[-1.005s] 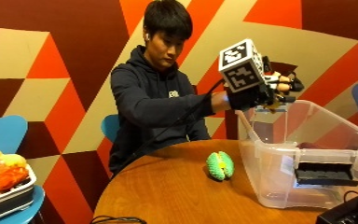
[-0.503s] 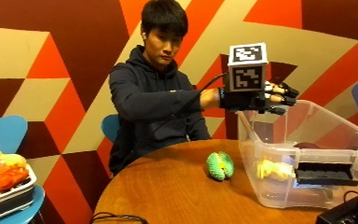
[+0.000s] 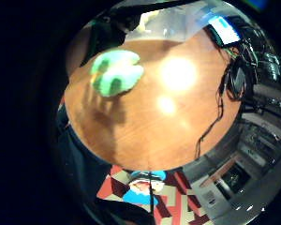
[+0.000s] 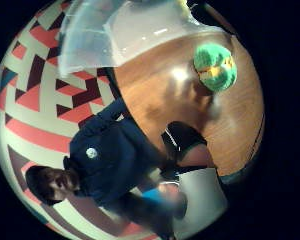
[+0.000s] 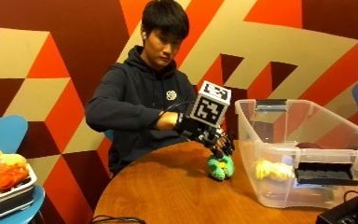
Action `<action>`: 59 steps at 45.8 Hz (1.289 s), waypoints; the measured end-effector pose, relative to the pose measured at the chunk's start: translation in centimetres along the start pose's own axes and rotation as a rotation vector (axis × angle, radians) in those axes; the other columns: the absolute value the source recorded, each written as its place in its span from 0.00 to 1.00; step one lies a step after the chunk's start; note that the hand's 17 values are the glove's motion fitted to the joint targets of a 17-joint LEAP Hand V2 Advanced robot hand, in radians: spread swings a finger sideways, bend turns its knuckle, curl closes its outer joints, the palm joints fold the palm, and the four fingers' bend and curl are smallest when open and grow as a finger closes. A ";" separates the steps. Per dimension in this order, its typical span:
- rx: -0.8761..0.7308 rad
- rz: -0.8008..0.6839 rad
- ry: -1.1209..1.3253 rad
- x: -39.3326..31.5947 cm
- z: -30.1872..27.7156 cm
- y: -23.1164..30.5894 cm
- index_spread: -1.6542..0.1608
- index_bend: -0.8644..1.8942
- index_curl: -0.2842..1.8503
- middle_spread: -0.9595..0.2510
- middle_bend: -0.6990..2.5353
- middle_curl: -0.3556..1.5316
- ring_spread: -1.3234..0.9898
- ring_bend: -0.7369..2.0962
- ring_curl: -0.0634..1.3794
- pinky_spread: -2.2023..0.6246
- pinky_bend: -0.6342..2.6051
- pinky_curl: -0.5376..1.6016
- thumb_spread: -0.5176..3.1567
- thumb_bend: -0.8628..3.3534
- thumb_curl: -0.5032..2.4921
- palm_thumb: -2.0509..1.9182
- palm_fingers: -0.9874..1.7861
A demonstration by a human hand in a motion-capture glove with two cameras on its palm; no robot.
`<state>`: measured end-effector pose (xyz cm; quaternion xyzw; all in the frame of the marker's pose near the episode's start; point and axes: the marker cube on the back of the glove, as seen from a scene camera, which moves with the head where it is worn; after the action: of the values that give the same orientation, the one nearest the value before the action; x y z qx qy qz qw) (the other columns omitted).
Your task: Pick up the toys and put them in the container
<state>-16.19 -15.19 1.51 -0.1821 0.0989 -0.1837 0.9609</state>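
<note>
The gloved right hand (image 5: pixel 219 142) hangs just above the green toy (image 5: pixel 219 168) on the table (image 5: pixel 167 196), fingers relaxed, holding nothing. 1 yellow toy (image 5: pixel 273 170) lies in the container (image 5: pixel 303 144).

Warm indoor light, overhead glare on the table (image 3: pixel 178 75), palm views blurred.

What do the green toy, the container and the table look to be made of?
Green toy: seemingly soft plush, fuzzy green surface with yellow-orange patches. Container: clear, glossy plastic; the yellow toy inside shows through its wall. Table: wood or wood-look top, polished, reflecting light.
</note>
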 end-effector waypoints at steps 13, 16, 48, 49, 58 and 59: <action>0.163 0.001 0.057 0.4 7.2 -3.9 0.76 0.36 0.30 0.77 0.26 0.37 0.55 0.39 0.21 0.78 0.48 0.44 0.50 0.21 0.30 0.65 0.42; 0.229 0.006 0.063 0.7 7.4 -4.4 0.76 0.35 0.29 0.76 0.27 0.37 0.53 0.47 0.25 0.76 0.48 0.44 0.52 0.23 0.30 0.67 0.52; 1.130 -0.174 -0.466 -6.6 -15.1 0.3 0.68 0.55 0.41 0.60 0.50 0.62 0.42 0.70 0.47 0.63 0.54 0.53 0.36 0.24 0.45 0.72 0.73; 1.156 -0.171 -0.481 -6.8 -15.5 -0.1 0.68 0.55 0.42 0.60 0.51 0.63 0.42 0.71 0.48 0.63 0.54 0.53 0.35 0.24 0.45 0.72 0.72; 1.024 -0.170 -0.594 -11.3 -14.4 -6.5 0.67 0.55 0.48 0.58 0.51 0.67 0.42 0.72 0.51 0.63 0.57 0.56 0.32 0.24 0.48 0.71 0.60; 0.981 -0.169 -0.603 -11.4 -14.0 -7.3 0.68 0.52 0.48 0.58 0.50 0.66 0.42 0.72 0.51 0.63 0.57 0.56 0.32 0.23 0.48 0.71 0.56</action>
<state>-32.47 -21.46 -7.04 0.2329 -0.2909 -0.2242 0.9005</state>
